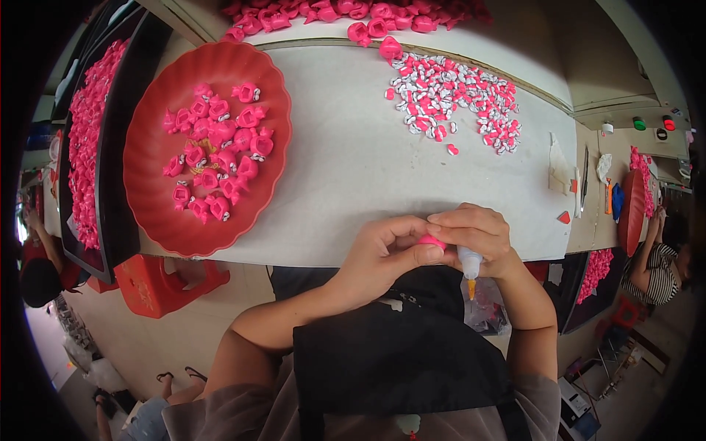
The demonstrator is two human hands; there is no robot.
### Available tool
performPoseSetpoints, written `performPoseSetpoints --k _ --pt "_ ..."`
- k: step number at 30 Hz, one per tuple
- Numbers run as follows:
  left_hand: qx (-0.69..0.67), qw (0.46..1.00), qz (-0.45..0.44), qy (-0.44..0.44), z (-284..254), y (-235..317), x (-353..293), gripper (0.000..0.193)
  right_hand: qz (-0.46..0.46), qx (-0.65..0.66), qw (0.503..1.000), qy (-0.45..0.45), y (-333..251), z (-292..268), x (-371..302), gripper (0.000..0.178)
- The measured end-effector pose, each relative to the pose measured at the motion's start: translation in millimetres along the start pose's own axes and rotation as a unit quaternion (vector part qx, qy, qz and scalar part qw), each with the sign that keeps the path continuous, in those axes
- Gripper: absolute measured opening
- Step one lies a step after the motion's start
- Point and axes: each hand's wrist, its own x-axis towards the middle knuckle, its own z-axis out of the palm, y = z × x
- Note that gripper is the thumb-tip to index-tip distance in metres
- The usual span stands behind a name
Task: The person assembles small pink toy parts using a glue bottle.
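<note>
My left hand (379, 257) pinches a small bright pink plastic piece (432, 241) between thumb and fingers, low over the near edge of the table. Close against it, my right hand (482, 234) has its fingertips at the same piece. Tucked in that right hand is a glue bottle (468, 259), whitish and slim, its orange tip pointing down toward me. Fingers cover much of the pink piece, so its full shape is hidden. Beyond my hands, many small pink-and-white flat pieces (441, 99) lie scattered on the white tabletop (331, 147).
To the left, a red scalloped bowl (151, 158) holds several pink figures (220, 136). Past it stands a black tray (118, 147) of pink parts. More pink parts (316, 13) lie on the back shelf. A red stool (158, 290) is below. Other people sit at both sides.
</note>
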Motion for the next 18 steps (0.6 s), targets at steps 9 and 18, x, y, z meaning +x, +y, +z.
performPoseSetpoints --k 9,18 --pt "0.002 1.0 -0.001 0.004 0.5 0.4 -0.2 0.019 0.009 0.011 1.0 0.004 -0.6 0.8 -1.1 0.035" --pt "-0.004 1.0 0.003 0.002 0.3 -2.5 -0.3 0.018 0.008 0.006 1.0 0.003 -0.6 1.2 -1.4 0.035"
